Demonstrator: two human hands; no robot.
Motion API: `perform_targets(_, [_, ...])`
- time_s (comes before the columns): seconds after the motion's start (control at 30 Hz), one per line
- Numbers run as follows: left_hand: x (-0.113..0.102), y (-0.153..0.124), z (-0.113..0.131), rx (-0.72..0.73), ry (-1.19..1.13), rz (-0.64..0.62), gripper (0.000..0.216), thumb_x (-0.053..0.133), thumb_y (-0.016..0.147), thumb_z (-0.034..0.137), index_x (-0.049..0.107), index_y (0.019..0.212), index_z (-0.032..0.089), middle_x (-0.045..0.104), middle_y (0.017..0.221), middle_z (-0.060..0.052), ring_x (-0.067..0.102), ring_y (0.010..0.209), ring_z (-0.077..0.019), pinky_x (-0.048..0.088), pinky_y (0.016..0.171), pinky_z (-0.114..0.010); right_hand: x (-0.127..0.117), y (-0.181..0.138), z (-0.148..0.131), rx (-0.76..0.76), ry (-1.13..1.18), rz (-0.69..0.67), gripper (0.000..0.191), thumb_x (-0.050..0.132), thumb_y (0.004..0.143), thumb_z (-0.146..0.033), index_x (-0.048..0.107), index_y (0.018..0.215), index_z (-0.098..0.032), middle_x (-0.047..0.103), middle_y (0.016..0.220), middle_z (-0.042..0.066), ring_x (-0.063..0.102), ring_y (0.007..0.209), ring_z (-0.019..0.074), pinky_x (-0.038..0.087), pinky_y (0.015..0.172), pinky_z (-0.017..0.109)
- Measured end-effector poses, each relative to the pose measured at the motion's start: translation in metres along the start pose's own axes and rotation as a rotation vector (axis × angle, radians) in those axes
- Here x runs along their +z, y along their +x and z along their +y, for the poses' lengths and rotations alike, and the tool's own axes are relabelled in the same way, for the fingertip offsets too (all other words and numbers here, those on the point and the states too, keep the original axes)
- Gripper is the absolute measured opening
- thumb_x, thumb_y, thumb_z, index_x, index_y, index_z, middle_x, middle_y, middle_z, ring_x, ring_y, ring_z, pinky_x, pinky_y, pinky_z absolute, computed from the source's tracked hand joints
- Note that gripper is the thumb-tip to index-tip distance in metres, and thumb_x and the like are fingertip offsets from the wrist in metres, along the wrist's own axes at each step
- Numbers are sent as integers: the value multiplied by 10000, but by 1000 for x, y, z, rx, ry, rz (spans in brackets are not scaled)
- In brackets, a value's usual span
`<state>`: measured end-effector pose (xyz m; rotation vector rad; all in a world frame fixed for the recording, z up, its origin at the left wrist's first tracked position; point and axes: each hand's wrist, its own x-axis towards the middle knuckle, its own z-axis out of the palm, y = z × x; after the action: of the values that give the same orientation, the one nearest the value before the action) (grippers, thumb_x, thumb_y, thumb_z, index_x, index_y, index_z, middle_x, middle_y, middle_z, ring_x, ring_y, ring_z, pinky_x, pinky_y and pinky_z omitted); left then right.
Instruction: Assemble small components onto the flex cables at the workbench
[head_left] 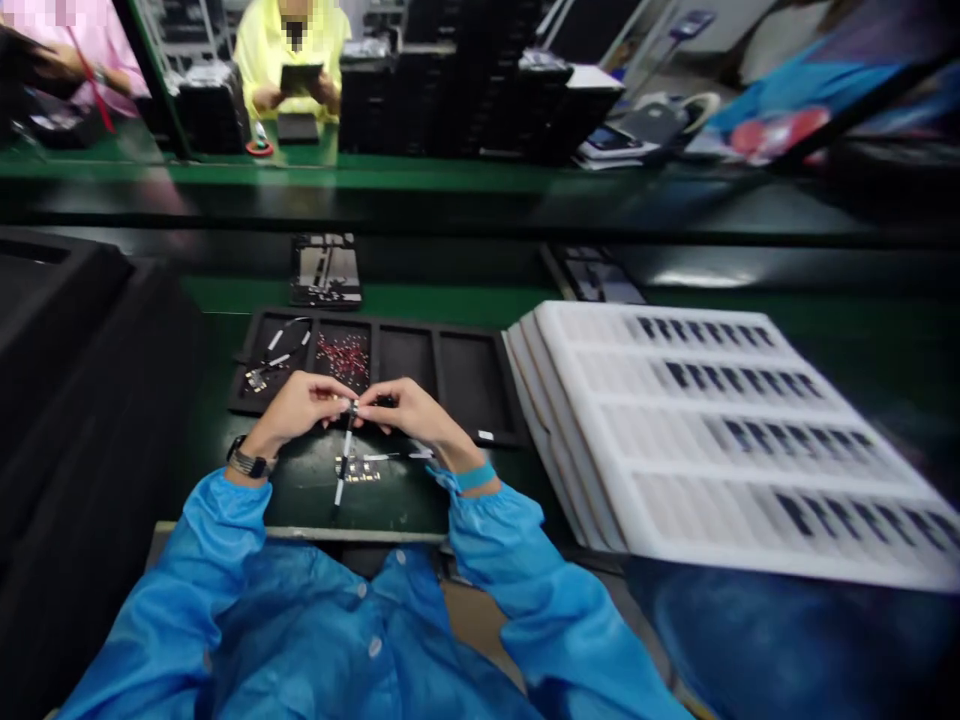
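So, from far off, through the head camera, I see my two hands close together over the green bench (307,500). The finger and thumb of my left hand (313,405) are pinched together, and so are those of my right hand (396,405). Between them they grip the top end of a thin strip (346,443). It is black and white, and it hangs down from my fingertips, toward me. What is right at the tip is too small for me to tell.

Just below the grip, some little boards (367,470) lie on the bench, partly behind the strip. Just past the grip is a black tray (472,375) with four parts. The part ahead and to the left holds white and black wires (279,345). The next one, right ahead of the grip, holds lots of tiny red bits (343,355). A small white piece (486,435) sits on the tray's near edge, to the right of the grip.

Farther right are stacked white trays (637,440), the top one with rows of black pieces (742,382). Past the black tray is a flat panel (326,272). Well ahead, a person in yellow (259,55) holds a dark flat thing (301,79).
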<state>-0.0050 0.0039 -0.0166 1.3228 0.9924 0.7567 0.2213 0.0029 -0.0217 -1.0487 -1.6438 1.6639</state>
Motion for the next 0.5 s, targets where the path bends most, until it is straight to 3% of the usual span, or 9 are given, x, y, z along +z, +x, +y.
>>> perform_targets(0.37, [0, 1, 3, -20, 24, 11, 275, 830, 724, 315, 836, 900, 104, 718, 663, -50, 570, 546, -111, 475, 533, -225, 0, 0, 4, -27, 35, 7, 435, 862, 812, -567, 794, 873, -141, 810, 823, 79, 565, 520, 101, 430, 504, 242])
perform_targets(0.5, [-2, 2, 2, -9, -18, 13, 312, 844, 734, 333, 833, 955, 113, 735, 726, -48, 568, 559, -106, 481, 542, -227, 4, 0, 4, -69, -13, 116, 470, 842, 834, -605, 799, 914, -144, 733, 671, 38, 609, 523, 131, 420, 512, 247])
